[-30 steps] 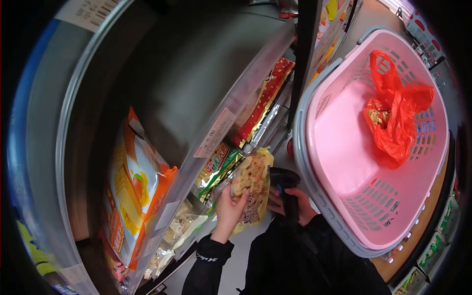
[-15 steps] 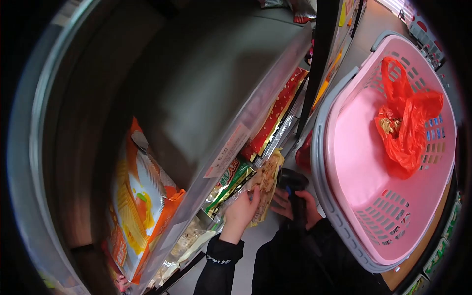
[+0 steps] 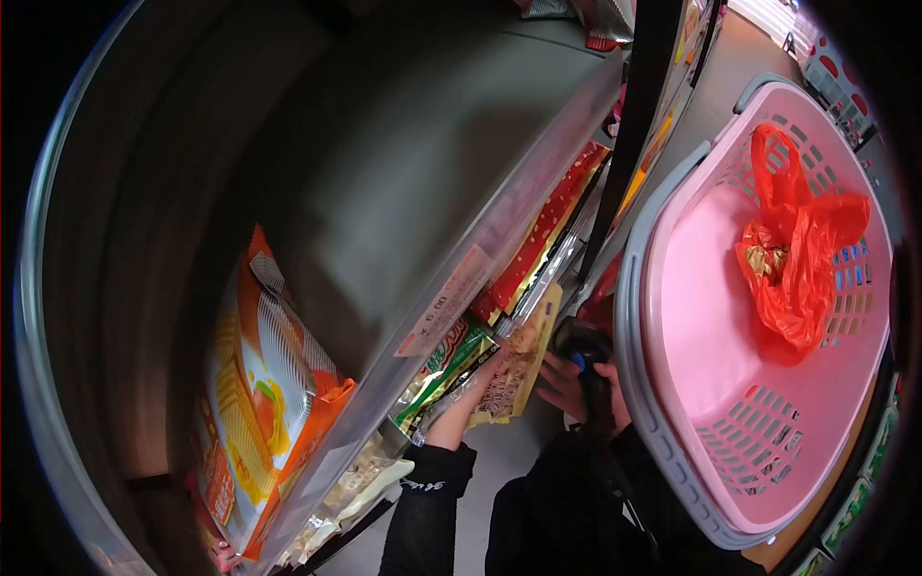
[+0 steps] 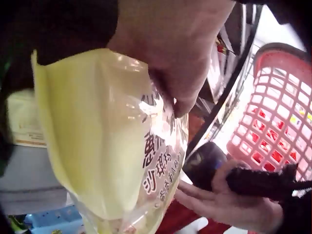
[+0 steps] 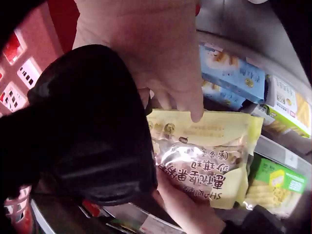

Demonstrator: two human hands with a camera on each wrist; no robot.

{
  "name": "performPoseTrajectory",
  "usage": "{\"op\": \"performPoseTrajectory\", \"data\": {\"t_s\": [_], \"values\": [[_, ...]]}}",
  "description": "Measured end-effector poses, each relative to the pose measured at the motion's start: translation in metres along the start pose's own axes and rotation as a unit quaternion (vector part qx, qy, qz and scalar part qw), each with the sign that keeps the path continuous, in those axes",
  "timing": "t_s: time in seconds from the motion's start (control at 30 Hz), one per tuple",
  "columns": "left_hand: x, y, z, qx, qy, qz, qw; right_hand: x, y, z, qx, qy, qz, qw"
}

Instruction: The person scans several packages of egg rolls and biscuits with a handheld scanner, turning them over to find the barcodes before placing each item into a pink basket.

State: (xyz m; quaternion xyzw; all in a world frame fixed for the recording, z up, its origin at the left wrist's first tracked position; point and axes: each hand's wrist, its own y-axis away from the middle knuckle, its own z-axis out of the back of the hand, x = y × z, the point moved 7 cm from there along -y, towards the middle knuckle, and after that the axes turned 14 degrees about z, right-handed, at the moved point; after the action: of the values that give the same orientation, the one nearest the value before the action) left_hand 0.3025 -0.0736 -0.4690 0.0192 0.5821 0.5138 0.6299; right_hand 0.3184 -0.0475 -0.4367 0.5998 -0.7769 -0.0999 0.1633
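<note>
My left hand (image 4: 170, 53) holds a pale yellow, partly clear snack bag (image 3: 528, 350) with dark printed characters, beside the shelf front. In the right wrist view, the bag's printed face (image 5: 190, 165) shows, with left-hand fingers at its edge. My right hand (image 4: 234, 204) grips a black pistol-shaped handheld scanner (image 3: 584, 346) with its thumb round the handle. The other right-hand fingers stretch out toward the bag. In the right wrist view the scanner's black body (image 5: 97, 126) covers much of the left side.
A pink basket (image 3: 696, 298) with grey handles hangs at the right, a red plastic bag (image 3: 802, 250) inside it. On the shelf stands an orange and white snack packet (image 3: 269, 403). Green (image 3: 451, 370) and red packets (image 3: 552, 230) lie on the tier below, past a price label (image 3: 447, 302).
My left hand and the snack bag have turned, so less of the hand shows in the head view. The bag, scanner and basket have shifted rightward in that view.
</note>
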Motion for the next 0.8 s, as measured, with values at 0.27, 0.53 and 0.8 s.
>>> {"op": "performPoseTrajectory", "data": {"t_s": [0.27,0.53,0.8], "values": [[0.083,0.013,0.027,-0.081,0.186,0.023,0.979,0.141,0.076,0.129,0.013,0.002,0.001,1.000],[0.062,0.012,0.026,-0.099,-0.037,0.001,0.994,0.129,0.074,0.137,0.026,-0.004,0.003,1.000],[0.081,0.029,0.036,-0.091,-0.090,0.115,0.985,0.120,0.067,0.141,0.030,-0.005,0.006,1.000]]}}
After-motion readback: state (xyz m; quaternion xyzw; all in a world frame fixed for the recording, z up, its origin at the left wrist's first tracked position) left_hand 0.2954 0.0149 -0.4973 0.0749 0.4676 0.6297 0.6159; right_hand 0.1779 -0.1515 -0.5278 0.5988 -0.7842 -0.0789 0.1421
